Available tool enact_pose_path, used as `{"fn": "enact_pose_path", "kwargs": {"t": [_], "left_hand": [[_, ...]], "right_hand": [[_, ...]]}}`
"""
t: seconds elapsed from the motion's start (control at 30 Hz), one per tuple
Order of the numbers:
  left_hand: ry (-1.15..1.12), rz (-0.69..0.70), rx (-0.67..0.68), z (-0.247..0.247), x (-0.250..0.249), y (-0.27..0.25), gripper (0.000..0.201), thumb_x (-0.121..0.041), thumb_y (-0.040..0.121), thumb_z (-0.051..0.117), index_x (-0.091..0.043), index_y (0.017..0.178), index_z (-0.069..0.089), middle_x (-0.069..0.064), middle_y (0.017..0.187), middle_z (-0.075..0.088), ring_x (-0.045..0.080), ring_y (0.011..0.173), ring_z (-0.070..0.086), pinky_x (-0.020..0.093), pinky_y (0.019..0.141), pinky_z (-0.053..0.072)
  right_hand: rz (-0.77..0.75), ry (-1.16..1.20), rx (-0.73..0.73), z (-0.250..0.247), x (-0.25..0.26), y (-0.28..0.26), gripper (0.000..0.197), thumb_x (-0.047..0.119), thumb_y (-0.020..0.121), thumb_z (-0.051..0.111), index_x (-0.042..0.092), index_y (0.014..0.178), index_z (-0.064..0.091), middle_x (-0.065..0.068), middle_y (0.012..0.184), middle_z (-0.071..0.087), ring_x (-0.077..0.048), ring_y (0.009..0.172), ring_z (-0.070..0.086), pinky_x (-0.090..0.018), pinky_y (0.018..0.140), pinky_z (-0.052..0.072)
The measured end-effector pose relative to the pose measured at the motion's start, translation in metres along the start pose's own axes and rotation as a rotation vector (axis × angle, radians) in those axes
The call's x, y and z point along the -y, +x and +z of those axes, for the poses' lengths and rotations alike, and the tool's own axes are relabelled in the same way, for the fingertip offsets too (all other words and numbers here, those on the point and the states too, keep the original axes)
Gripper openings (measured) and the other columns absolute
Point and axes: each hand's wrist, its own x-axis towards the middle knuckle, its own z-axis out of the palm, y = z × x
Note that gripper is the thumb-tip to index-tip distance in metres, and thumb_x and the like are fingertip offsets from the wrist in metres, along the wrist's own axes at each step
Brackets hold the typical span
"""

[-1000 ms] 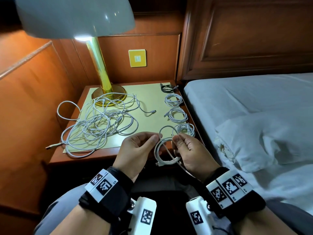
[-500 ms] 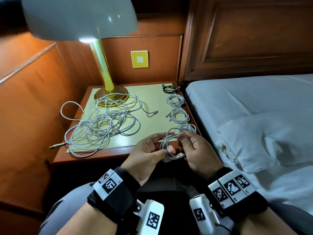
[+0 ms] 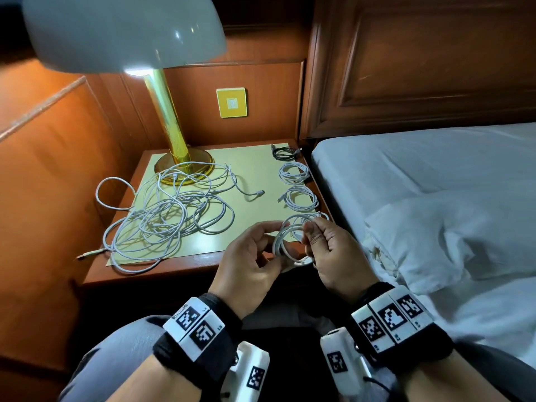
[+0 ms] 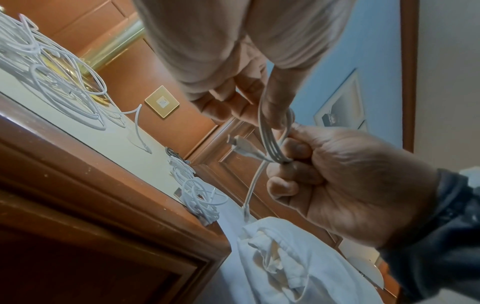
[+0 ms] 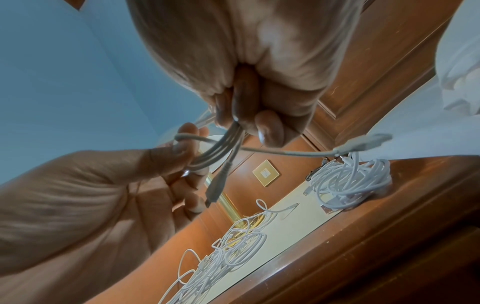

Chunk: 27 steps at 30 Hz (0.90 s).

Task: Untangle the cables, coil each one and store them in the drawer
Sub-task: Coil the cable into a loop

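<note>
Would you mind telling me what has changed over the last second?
The white cable went from one wide loop to a tight coil, as the left hand and right hand drew together, still gripping it. The tangled pile and finished coils stayed put.

nightstand (image 3: 185, 268), tangled cables (image 3: 165, 219), coils (image 3: 298, 197), lamp (image 3: 174, 134)

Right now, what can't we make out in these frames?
- Drawer: in no view; the wooden nightstand front is dark in the head view.
- White cable coil between the left hand and the right hand: fingers hide its loop count.
- Tangled white cable pile: number of cables unreadable, strands overlap.
- Dark coiled cable: too small for its connectors.
</note>
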Motion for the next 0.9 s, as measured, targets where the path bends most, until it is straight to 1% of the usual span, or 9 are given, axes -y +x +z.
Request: {"fn": "enact_pose_path", "kwargs": {"t": [0.2,0.3,0.33,0.43,0.5,0.57,0.63,0.73,0.9], "left_hand": [[0.021,0.068,-0.098,0.004,0.003,0.000,0.034,-0.005,0.079,0.078,-0.020,0.106,0.066,0.000,0.089,0.074,0.023,0.078,0.067,0.051,0.076,0.054],[-0.009,0.075,-0.138,0.008,0.004,-0.001,0.032,-0.012,0.078,0.082,-0.017,0.103,0.063,-0.009,0.079,0.066,0.009,0.069,0.058,0.031,0.069,0.053],[-0.017,0.081,-0.154,0.008,0.004,-0.001,0.033,-0.016,0.078,0.083,-0.017,0.103,0.061,-0.010,0.076,0.061,0.009,0.069,0.056,0.030,0.069,0.052],[-0.102,0.099,-0.172,0.007,0.001,0.002,0.037,-0.029,0.075,0.081,-0.022,0.104,0.059,-0.005,0.078,0.053,0.026,0.074,0.054,0.053,0.075,0.053],[-0.166,0.117,-0.186,0.003,-0.004,0.003,0.037,-0.025,0.078,0.082,-0.019,0.107,0.059,0.000,0.078,0.052,0.017,0.073,0.058,0.037,0.073,0.056],[-0.146,0.166,-0.118,-0.003,-0.009,0.001,0.027,-0.019,0.089,0.073,-0.013,0.114,0.064,0.003,0.078,0.055,0.008,0.068,0.056,0.019,0.070,0.050],[0.019,0.188,0.007,-0.009,-0.011,-0.004,0.016,-0.029,0.095,0.066,-0.018,0.104,0.073,-0.008,0.075,0.063,0.008,0.065,0.056,0.019,0.066,0.047],[0.316,0.191,0.126,-0.020,-0.002,-0.007,0.012,-0.024,0.094,0.066,-0.024,0.092,0.078,-0.012,0.081,0.069,0.004,0.075,0.064,0.017,0.073,0.047],[0.361,0.106,0.274,-0.022,0.003,-0.011,0.035,0.000,0.094,0.062,-0.025,0.116,0.073,-0.011,0.097,0.073,0.012,0.089,0.069,0.022,0.082,0.054]], "right_hand": [[0.026,0.027,-0.012,-0.002,0.000,0.000,0.037,0.037,0.102,0.046,0.015,0.074,0.054,0.008,0.060,0.053,-0.013,0.059,0.054,-0.025,0.058,0.043],[0.046,0.027,-0.009,0.000,-0.002,0.000,0.035,0.034,0.103,0.047,0.015,0.074,0.054,0.008,0.059,0.055,-0.013,0.057,0.056,-0.026,0.059,0.044],[0.051,0.025,-0.002,0.000,-0.003,0.000,0.035,0.033,0.103,0.047,0.015,0.074,0.054,0.010,0.057,0.054,-0.009,0.053,0.052,-0.025,0.058,0.044],[0.070,-0.027,-0.031,-0.003,-0.008,0.003,0.035,0.031,0.103,0.047,0.022,0.069,0.051,0.018,0.056,0.054,-0.003,0.052,0.049,-0.016,0.056,0.039],[0.110,-0.068,-0.097,-0.010,-0.011,0.007,0.037,0.030,0.104,0.047,0.024,0.068,0.050,0.015,0.056,0.056,-0.001,0.055,0.051,-0.011,0.054,0.037],[0.163,-0.075,-0.160,-0.015,-0.015,0.011,0.033,0.031,0.104,0.047,0.021,0.074,0.057,0.008,0.064,0.059,-0.005,0.062,0.055,-0.015,0.060,0.041],[0.214,-0.055,-0.195,-0.019,-0.020,0.016,0.030,0.035,0.103,0.046,0.022,0.081,0.062,0.005,0.070,0.061,-0.016,0.066,0.057,-0.026,0.067,0.044],[0.251,0.030,-0.229,-0.022,-0.021,0.019,0.034,0.038,0.103,0.046,0.028,0.072,0.056,0.008,0.061,0.056,-0.011,0.054,0.048,-0.033,0.064,0.042],[0.329,0.357,-0.232,-0.021,-0.011,0.016,0.034,0.036,0.105,0.045,0.023,0.076,0.058,0.010,0.051,0.047,-0.010,0.041,0.036,-0.029,0.050,0.034]]}}
